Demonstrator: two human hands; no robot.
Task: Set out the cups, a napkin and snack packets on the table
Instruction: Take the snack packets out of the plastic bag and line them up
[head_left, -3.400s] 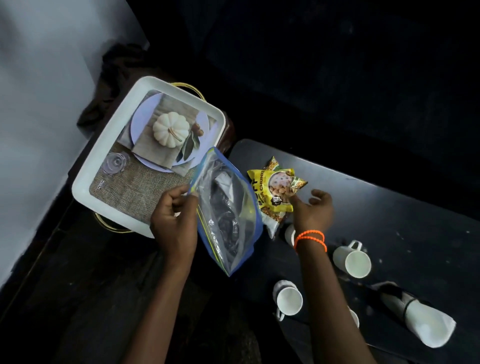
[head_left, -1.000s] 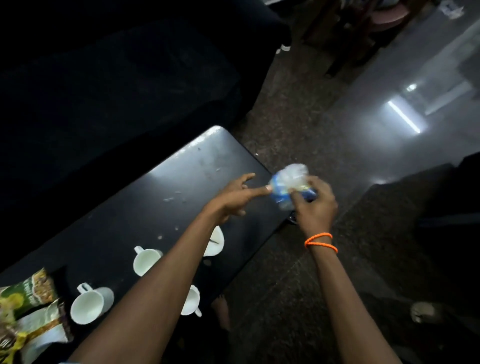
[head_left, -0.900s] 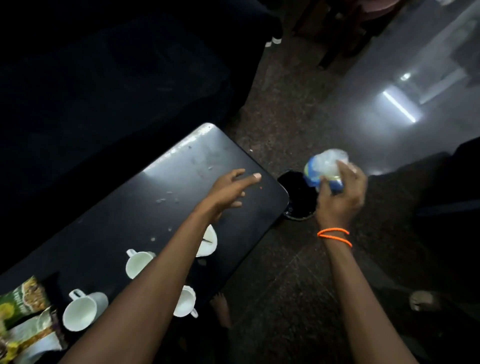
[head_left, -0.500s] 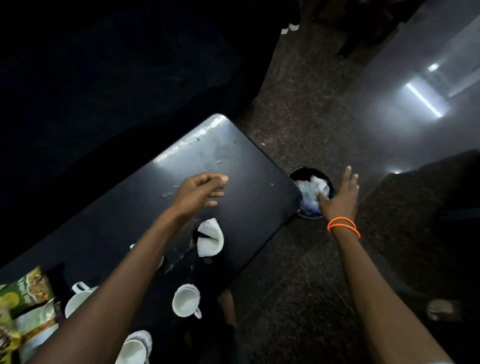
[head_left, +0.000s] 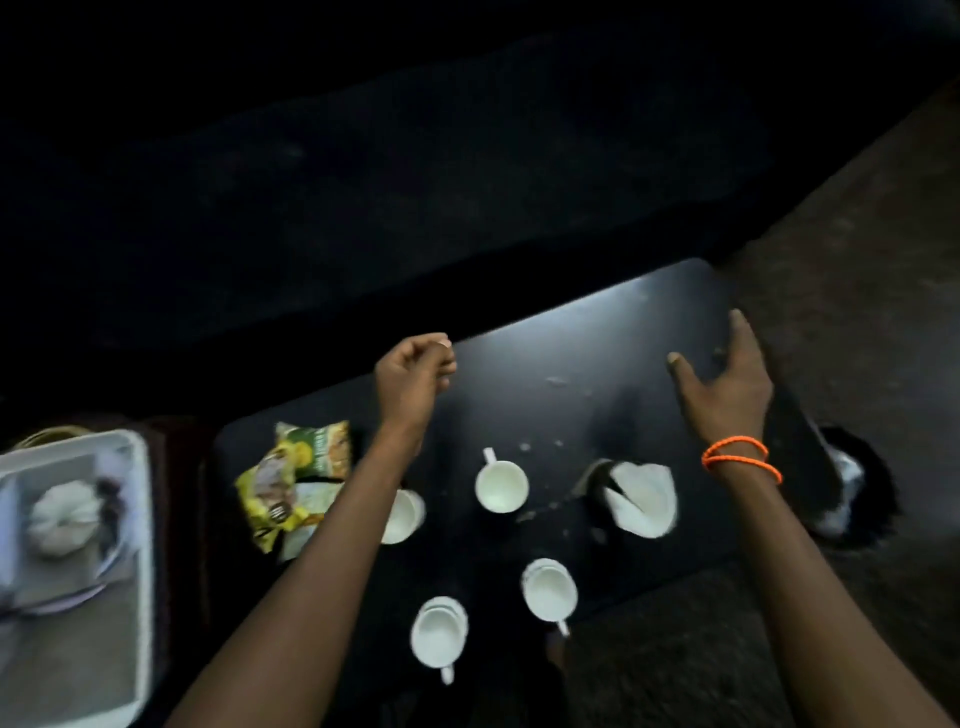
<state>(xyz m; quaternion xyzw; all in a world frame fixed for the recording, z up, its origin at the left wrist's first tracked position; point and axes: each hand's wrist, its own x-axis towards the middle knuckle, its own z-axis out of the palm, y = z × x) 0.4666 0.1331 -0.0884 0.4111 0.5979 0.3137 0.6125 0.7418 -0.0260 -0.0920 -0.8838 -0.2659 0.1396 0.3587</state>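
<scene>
Hovering over the dark bench (head_left: 613, 332), the left hand (head_left: 413, 382) is curled into an empty fist and the right hand (head_left: 727, 382) is spread wide. Below them sit four white cups (head_left: 501, 486), a napkin (head_left: 644, 499) and snack packets (head_left: 291, 480).

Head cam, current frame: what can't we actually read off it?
- Cup behind the left forearm: mostly hidden, handle unseen.
- Snack packets: motion blur; print unreadable, count unclear.
- Tray: cut off by the left edge, contents smeared.
- Bin on the floor: dark, partly behind the table corner; contents unclear.
- Left hand: closed fist; anything inside is hidden.
- Beyond the table: too dark.
</scene>
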